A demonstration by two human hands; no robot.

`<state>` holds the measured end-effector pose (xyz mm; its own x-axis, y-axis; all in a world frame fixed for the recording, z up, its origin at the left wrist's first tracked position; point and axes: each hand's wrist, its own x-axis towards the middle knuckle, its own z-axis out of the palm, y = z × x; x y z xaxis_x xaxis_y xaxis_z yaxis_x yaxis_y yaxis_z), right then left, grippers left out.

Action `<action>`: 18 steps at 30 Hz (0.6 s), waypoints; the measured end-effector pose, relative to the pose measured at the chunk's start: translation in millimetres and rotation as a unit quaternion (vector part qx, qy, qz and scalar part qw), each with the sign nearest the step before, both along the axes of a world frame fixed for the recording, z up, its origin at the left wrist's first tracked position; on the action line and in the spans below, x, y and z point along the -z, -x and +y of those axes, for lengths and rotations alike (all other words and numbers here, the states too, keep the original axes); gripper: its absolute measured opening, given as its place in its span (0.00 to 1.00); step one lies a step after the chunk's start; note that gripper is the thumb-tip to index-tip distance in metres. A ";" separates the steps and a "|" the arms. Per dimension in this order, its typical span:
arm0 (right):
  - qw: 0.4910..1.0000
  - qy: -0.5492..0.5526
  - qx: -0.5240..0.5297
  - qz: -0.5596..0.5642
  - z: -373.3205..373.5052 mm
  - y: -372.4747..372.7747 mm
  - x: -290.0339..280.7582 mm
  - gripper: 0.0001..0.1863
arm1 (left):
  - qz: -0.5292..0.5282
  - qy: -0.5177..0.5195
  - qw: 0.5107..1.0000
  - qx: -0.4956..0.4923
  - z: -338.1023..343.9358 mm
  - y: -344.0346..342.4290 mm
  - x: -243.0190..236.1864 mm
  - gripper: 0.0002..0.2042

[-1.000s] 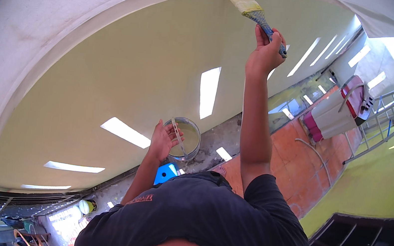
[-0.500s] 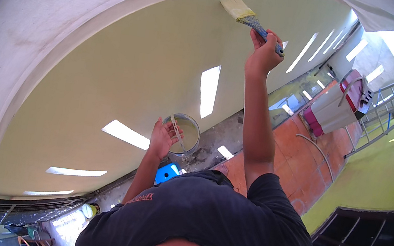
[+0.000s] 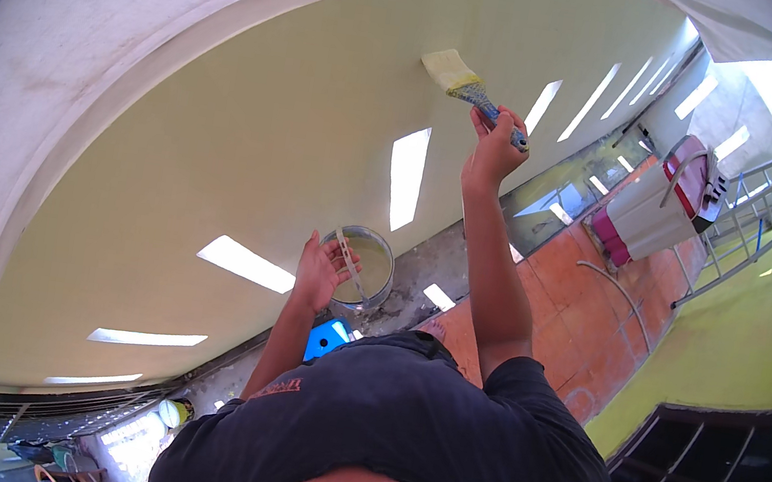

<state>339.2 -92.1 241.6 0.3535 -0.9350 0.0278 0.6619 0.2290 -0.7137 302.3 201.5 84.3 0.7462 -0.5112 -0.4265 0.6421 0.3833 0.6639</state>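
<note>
Head view, looking steeply down along a pale yellow-green wall with a glossy sheen.

**Right hand**: raised on a straight arm and closed in a fist around the blue-grey handle of a flat paintbrush.
- The brush's long axis runs from 10 o'clock (bristles) to 4 o'clock (handle end).
- The handle end sticks out just past the knuckles.
- The pale, paint-loaded bristles lie at 10 o'clock from the fist and rest on or just off the wall. Actual contact cannot be judged.

**Left hand**: lower, at 7 o'clock from the right hand and well apart from it.
- Its fingers are spread against the near side of a small round paint pail.
- A thin stick or bail crosses the fingers.
- How the pail is actually gripped cannot be told.

**Key relation**: the pail sits at 3 o'clock from the left hand, touching it, and at 7 o'clock from the brush. The brush is therefore nearer the right hand, which alone holds it, and the pail's open mouth faces up toward the camera.

**Surroundings**
- Both arms come out of a dark short-sleeved shirt at 6 o'clock.
- An orange tiled floor lies at 3 o'clock from the pail.
- On the floor there is a pale hose.
- A white chest with red trim stands at 2 o'clock.
- Metal railing stands just beyond the chest.
- A blue object shows just below the left wrist.
</note>
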 end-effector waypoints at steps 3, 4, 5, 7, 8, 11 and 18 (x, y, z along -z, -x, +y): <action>1.000 -0.002 0.005 0.020 0.1 1.9 0.4 0.09 | 0.000 0.001 1.000 -0.001 -0.6 0.7 2.2 0.34; 1.000 0.026 -0.003 -0.013 -1.0 1.6 -7.8 0.09 | -0.003 0.003 1.000 0.002 -1.3 1.3 2.8 0.34; 0.999 0.037 -0.006 -0.031 -5.4 -2.2 -22.8 0.09 | -0.007 0.006 1.000 0.005 -2.4 1.7 2.9 0.34; 0.996 0.052 -0.007 -0.079 -16.1 -6.9 -57.8 0.10 | -0.009 0.004 1.000 0.010 -4.4 2.2 2.0 0.34; 0.991 0.070 -0.007 -0.116 -20.8 -8.5 -73.8 0.10 | -0.011 0.004 1.000 0.012 -5.4 2.0 1.0 0.34; 0.980 0.098 0.008 -0.171 -37.2 -12.6 -104.9 0.11 | -0.004 -0.007 1.000 0.006 -7.2 1.6 -2.8 0.34; 0.992 0.039 0.020 -0.117 -56.8 -24.5 -81.4 0.11 | -0.006 -0.007 1.000 0.001 -8.3 2.5 -4.0 0.33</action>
<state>363.8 -148.8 323.0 0.2919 -0.9399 0.1772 0.8193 0.1501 -0.5533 299.7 193.2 88.3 0.7507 -0.5066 -0.4240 0.6343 0.3733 0.6770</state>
